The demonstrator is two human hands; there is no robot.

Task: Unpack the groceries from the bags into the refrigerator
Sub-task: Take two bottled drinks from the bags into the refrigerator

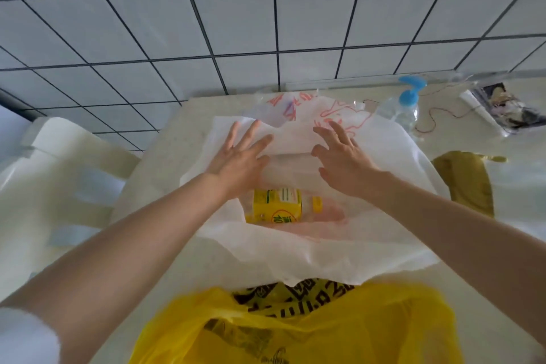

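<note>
A white non-woven bag [310, 254] lies open in the middle of the table. Inside it I see a yellow carton [276, 205] and a pale pink pack beside it. My left hand [239, 156] and my right hand [342, 156] hover with fingers spread over the bag's far rim, palms down, holding nothing. A thin clear bag with red print [310, 111] sits just behind them. A yellow plastic bag with black print [295, 325] lies at the table's near edge.
A clear bottle with a blue pump [406, 106] stands at the back right, with a red cord and a wrapped photo pack [502, 106] beyond. An olive-brown bag [466, 180] lies at the right. A white plastic chair [53, 174] stands left of the table [165, 156].
</note>
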